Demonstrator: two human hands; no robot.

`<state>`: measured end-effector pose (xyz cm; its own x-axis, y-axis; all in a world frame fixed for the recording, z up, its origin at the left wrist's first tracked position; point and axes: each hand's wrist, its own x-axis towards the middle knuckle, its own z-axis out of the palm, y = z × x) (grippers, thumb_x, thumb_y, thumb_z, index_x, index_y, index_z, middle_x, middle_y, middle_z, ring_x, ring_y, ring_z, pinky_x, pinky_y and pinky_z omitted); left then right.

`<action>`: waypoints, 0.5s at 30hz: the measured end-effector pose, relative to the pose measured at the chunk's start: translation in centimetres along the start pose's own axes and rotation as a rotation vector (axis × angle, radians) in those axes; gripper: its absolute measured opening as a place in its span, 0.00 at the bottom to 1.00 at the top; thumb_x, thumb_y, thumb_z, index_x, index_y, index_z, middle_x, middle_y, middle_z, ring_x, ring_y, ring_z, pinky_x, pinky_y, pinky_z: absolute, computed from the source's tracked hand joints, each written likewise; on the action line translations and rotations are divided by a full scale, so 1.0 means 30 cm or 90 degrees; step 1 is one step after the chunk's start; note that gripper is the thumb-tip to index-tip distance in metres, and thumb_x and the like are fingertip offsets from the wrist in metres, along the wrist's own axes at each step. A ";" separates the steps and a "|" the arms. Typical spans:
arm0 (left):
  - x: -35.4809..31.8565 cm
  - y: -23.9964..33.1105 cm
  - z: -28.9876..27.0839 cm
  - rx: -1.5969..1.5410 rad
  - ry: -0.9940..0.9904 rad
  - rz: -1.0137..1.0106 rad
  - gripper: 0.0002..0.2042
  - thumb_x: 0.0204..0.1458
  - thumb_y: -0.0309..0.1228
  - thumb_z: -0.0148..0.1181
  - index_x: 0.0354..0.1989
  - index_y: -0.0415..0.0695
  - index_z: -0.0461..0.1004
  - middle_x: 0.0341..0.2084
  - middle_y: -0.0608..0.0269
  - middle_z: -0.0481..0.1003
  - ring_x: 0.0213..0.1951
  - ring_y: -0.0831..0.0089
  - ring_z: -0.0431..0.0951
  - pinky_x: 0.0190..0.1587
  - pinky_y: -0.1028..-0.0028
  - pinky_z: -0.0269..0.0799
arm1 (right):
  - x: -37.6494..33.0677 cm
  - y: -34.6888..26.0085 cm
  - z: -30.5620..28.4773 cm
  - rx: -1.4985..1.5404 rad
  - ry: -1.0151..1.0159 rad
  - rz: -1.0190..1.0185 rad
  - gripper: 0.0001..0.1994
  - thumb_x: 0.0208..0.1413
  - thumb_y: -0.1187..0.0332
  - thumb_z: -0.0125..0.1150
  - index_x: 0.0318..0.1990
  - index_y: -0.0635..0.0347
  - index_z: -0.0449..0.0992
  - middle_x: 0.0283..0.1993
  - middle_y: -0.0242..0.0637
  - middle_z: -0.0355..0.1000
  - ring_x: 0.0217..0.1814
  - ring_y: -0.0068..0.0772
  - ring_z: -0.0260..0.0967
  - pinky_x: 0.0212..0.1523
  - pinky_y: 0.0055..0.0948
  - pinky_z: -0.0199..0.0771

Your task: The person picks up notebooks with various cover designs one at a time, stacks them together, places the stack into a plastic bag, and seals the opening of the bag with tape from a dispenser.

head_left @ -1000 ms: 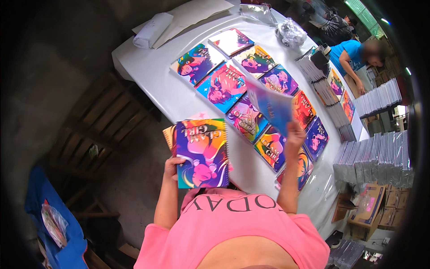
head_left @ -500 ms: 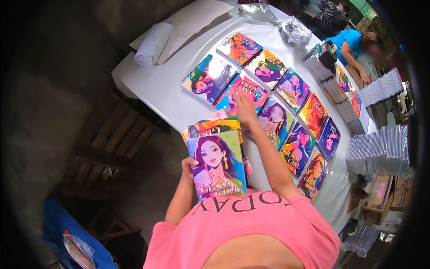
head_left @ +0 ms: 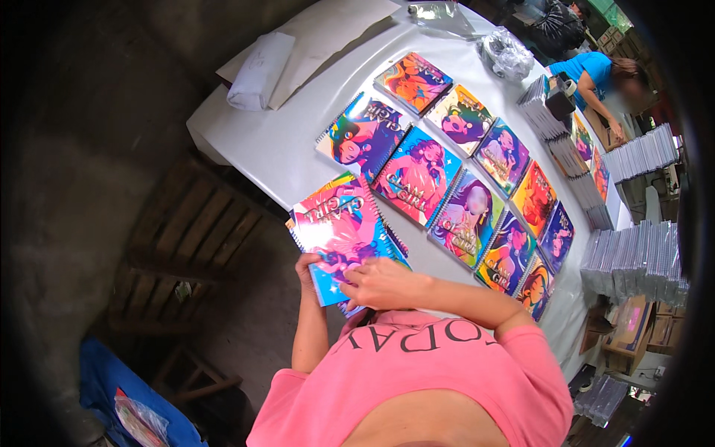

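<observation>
Head view, item: stack of spiral notebooks (head_left: 344,237), bright illustrated covers, held at chest over near edge of white table (head_left: 275,141). L hand (head_left: 307,267) closed on stack's lower left corner, thumb on top. R hand (head_left: 380,283) lies on top cover, fingers curled at its lower edge; whether pinching a cover, can't tell. Rows of notebooks (head_left: 462,171) laid out on table. Advice: keep stack square w/ L hand, lift only top copy.
</observation>
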<state>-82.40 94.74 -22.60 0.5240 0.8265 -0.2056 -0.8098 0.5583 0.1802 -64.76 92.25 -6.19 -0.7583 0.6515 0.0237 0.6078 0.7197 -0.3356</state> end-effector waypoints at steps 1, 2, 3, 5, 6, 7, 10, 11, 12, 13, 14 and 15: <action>0.008 0.013 -0.039 0.030 0.013 -0.018 0.30 0.36 0.25 0.53 0.54 0.34 0.62 0.45 0.48 0.71 0.45 0.54 0.74 0.50 0.57 0.70 | 0.044 0.036 -0.007 0.030 -0.113 -0.011 0.12 0.49 0.65 0.58 0.39 0.61 0.75 0.40 0.39 0.75 0.37 0.35 0.75 0.36 0.32 0.75; 0.005 0.032 -0.101 -0.100 -0.124 -0.090 0.30 0.33 0.22 0.52 0.52 0.32 0.63 0.42 0.46 0.73 0.43 0.53 0.75 0.49 0.56 0.71 | 0.092 0.130 0.018 0.055 0.060 0.001 0.14 0.49 0.62 0.59 0.40 0.61 0.74 0.42 0.39 0.74 0.38 0.38 0.74 0.38 0.35 0.74; 0.002 0.025 -0.038 -0.082 0.031 0.018 0.30 0.30 0.20 0.52 0.51 0.31 0.63 0.41 0.45 0.73 0.41 0.52 0.76 0.48 0.55 0.72 | 0.134 0.250 0.035 0.086 0.234 0.029 0.16 0.50 0.60 0.59 0.42 0.61 0.73 0.44 0.40 0.74 0.40 0.41 0.73 0.40 0.38 0.74; -0.037 0.065 -0.036 -0.090 0.029 0.004 0.31 0.29 0.20 0.52 0.51 0.31 0.63 0.41 0.44 0.73 0.42 0.50 0.76 0.49 0.54 0.72 | 0.269 0.412 -0.042 0.045 0.450 0.282 0.20 0.50 0.60 0.60 0.48 0.62 0.71 0.48 0.43 0.72 0.46 0.46 0.71 0.45 0.39 0.71; -0.056 0.079 -0.019 -0.083 0.046 -0.005 0.32 0.28 0.20 0.52 0.52 0.31 0.62 0.42 0.44 0.73 0.42 0.50 0.75 0.49 0.54 0.72 | 0.276 0.461 0.009 -0.092 0.446 0.328 0.21 0.51 0.60 0.59 0.49 0.63 0.69 0.48 0.47 0.70 0.47 0.48 0.70 0.45 0.40 0.70; -0.066 0.091 -0.013 -0.060 0.078 -0.012 0.33 0.27 0.20 0.52 0.53 0.32 0.62 0.42 0.44 0.72 0.43 0.50 0.75 0.50 0.54 0.71 | 0.274 0.544 0.108 -0.233 0.442 0.380 0.23 0.51 0.59 0.58 0.51 0.65 0.67 0.48 0.50 0.69 0.48 0.50 0.69 0.46 0.41 0.69; -0.103 0.121 0.000 -0.023 0.114 0.031 0.35 0.26 0.20 0.52 0.54 0.32 0.61 0.43 0.45 0.72 0.44 0.50 0.75 0.51 0.54 0.70 | 0.253 0.645 0.256 -0.362 0.403 0.340 0.25 0.52 0.61 0.57 0.54 0.66 0.63 0.46 0.52 0.70 0.47 0.49 0.69 0.45 0.38 0.69; -0.103 0.123 0.034 -0.003 0.132 0.056 0.35 0.26 0.20 0.53 0.54 0.33 0.60 0.44 0.45 0.72 0.44 0.50 0.75 0.51 0.54 0.70 | 0.235 0.657 0.267 -0.357 0.384 0.298 0.25 0.53 0.62 0.57 0.55 0.66 0.62 0.45 0.52 0.70 0.46 0.48 0.70 0.45 0.36 0.70; -0.105 0.135 0.044 0.006 0.126 0.043 0.35 0.27 0.21 0.54 0.54 0.33 0.61 0.44 0.45 0.72 0.45 0.51 0.75 0.52 0.54 0.70 | 0.231 0.648 0.229 -0.202 0.388 0.316 0.23 0.53 0.63 0.56 0.54 0.66 0.64 0.43 0.51 0.71 0.45 0.47 0.71 0.44 0.34 0.70; -0.097 0.138 0.041 0.009 0.122 0.033 0.34 0.28 0.21 0.55 0.54 0.33 0.61 0.44 0.46 0.72 0.45 0.51 0.74 0.52 0.54 0.69 | 0.213 0.641 0.185 -0.047 0.389 0.334 0.22 0.54 0.64 0.56 0.53 0.65 0.65 0.42 0.50 0.72 0.44 0.47 0.71 0.43 0.33 0.71; -0.084 0.146 0.037 0.014 0.116 0.023 0.34 0.30 0.22 0.55 0.54 0.34 0.61 0.44 0.46 0.72 0.45 0.51 0.74 0.52 0.54 0.69 | 0.202 0.607 0.090 0.106 0.387 0.349 0.20 0.54 0.65 0.56 0.52 0.65 0.67 0.40 0.49 0.73 0.43 0.46 0.72 0.42 0.31 0.71; -0.079 0.151 0.021 0.017 0.114 0.020 0.33 0.31 0.22 0.56 0.54 0.34 0.61 0.45 0.46 0.72 0.46 0.51 0.74 0.52 0.53 0.69 | 0.196 0.531 -0.079 0.251 0.378 0.405 0.14 0.54 0.71 0.55 0.48 0.64 0.71 0.37 0.43 0.75 0.40 0.38 0.74 0.41 0.27 0.72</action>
<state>-87.14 95.36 -20.69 0.4418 0.8187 -0.3668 -0.8165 0.5363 0.2139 -58.98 108.12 -9.17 -0.0042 0.9863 0.1651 0.6596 0.1269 -0.7409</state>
